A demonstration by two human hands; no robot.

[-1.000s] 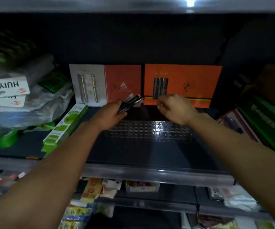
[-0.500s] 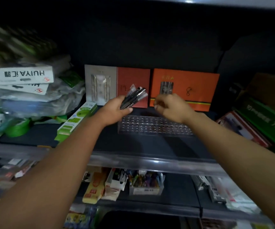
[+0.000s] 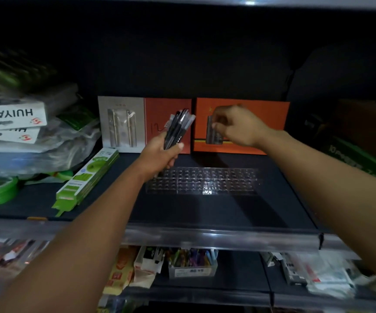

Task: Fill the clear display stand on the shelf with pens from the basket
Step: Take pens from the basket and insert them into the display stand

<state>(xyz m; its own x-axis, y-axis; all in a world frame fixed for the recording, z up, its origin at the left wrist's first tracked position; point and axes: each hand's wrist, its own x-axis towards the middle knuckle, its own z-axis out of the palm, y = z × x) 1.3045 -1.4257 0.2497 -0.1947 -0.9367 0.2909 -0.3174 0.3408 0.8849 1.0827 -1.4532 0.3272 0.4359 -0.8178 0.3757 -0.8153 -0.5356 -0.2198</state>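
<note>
Pens held above the clear stand
The left hand [image 3: 160,154] grips a bundle of pens [image 3: 178,129]; the right hand [image 3: 239,127], fingers curled and holding nothing visible, hovers right of them, beyond the display stand [image 3: 205,181].

The stand [image 3: 201,181] lay flat on the dark shelf [image 3: 216,213], open from above and from the front — bare shelf ran between it and the front lip. Behind it two gift boxes [image 3: 241,126] stood upright against the back, closing off that side. To the left, a green carton [image 3: 87,177] lay slanted near the stand's corner, with heaped bags [image 3: 36,150] beyond it. To the right, green boxes [image 3: 358,159] crowded the shelf's edge, well apart from the stand. The left hand [image 3: 160,157] with its pens [image 3: 178,128] hung over the stand's left end; the right hand [image 3: 239,127] was up by the boxes — the middle rows lay uncovered.
</note>
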